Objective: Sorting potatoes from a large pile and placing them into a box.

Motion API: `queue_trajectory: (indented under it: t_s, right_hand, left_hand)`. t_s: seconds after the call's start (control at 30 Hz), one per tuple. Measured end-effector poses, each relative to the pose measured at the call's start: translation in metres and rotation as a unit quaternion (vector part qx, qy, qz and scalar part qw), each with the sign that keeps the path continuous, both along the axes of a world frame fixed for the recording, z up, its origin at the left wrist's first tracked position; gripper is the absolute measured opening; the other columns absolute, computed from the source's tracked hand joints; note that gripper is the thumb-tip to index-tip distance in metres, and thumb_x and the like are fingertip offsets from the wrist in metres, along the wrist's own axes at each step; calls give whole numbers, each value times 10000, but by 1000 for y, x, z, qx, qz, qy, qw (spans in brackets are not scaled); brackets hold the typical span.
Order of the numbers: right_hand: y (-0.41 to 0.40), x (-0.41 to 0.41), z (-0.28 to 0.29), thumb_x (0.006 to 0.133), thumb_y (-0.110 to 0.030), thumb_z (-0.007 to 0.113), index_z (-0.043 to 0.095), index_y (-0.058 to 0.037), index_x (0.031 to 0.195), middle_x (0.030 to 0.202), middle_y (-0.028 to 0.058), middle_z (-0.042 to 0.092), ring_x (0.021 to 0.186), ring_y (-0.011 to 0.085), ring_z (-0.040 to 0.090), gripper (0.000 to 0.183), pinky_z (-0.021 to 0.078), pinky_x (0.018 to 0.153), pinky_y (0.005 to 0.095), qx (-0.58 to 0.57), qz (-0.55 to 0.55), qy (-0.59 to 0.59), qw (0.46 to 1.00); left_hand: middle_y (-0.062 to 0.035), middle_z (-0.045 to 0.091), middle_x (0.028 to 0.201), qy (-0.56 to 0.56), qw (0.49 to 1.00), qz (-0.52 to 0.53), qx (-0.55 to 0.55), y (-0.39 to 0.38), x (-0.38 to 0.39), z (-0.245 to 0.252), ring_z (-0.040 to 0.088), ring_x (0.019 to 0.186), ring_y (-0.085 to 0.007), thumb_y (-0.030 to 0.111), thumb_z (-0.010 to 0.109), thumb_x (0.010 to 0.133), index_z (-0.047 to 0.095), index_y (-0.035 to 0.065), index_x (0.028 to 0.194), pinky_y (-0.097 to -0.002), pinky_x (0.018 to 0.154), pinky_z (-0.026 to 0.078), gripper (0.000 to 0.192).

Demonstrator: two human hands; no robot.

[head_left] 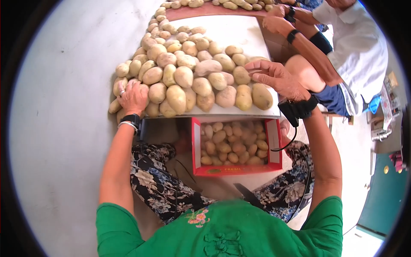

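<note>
A heap of potatoes (184,77) covers much of a white tabletop (231,29) before me. My left hand (134,96) lies on potatoes at the heap's front left corner, fingers curled over them. Whether it grips one is hidden beneath the palm. At the heap's right side, my right hand (276,78) is raised near a large potato (262,96), its thumb and fingers apart and nothing visible between them. Below the table's front edge, between my legs, stands a red cardboard box (237,170) with many smaller-looking potatoes (232,144) inside.
Along the table's left side runs a pale wall (64,96), with potatoes close against it. More potatoes (237,4) lie on a reddish surface (212,9) beyond. Another person (356,54) sits at the right, near my right arm. A thin black cable (293,141) hangs from my right wrist.
</note>
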State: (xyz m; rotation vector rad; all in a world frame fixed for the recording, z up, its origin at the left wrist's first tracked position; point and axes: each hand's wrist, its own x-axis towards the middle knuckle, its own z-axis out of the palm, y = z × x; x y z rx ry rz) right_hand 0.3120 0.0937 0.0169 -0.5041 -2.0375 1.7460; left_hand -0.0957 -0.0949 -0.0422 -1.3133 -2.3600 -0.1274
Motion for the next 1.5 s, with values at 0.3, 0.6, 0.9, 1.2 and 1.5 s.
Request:
queue_trajectory:
  t_s: [0.3, 0.6, 0.9, 1.2, 1.5]
  right_hand:
    - [-4, 84, -41, 905, -231, 603, 623, -35, 1113, 1028, 10, 646, 925, 74, 572, 286, 457, 798, 223, 6, -13, 8, 1000]
    - [-4, 102, -82, 879, -232, 637, 657, -52, 1029, 869, -29, 646, 805, 27, 540, 235, 436, 706, 197, -40, -8, 13, 999]
    - [7, 122, -66, 921, -294, 558, 598, -43, 1099, 928, 9, 605, 833, 81, 552, 311, 486, 692, 232, -68, -150, 100, 981]
    - [1, 99, -52, 898, -127, 552, 630, -20, 1034, 949, 46, 656, 845, 90, 584, 190, 437, 768, 218, -147, -171, 160, 961]
    - [8, 89, -42, 923, -158, 523, 621, -22, 1072, 986, 46, 644, 863, 82, 577, 224, 442, 779, 213, -182, -194, 213, 940]
  left_hand:
    - [-183, 432, 1330, -100, 962, -199, 159, -36, 97, 9, 386, 1243, -351, 212, 507, 894, 506, 24, 1212, -451, 1037, 304, 369]
    - [-145, 632, 894, -387, 867, -315, 5, -50, 242, -58, 617, 845, -285, 9, 573, 769, 622, 11, 905, -338, 758, 487, 145]
    - [-187, 609, 1048, -405, 770, -407, -278, 0, 326, -160, 574, 993, -338, 121, 524, 776, 595, 9, 1071, -446, 862, 457, 323]
    - [-120, 506, 1154, -287, 828, -407, -257, 37, 414, -228, 549, 1055, -296, 136, 599, 718, 513, 45, 1146, -477, 845, 408, 445]
    - [-91, 527, 1104, -259, 813, -314, -418, 51, 436, -253, 550, 1006, -261, 184, 632, 736, 553, 105, 1116, -500, 784, 410, 396]
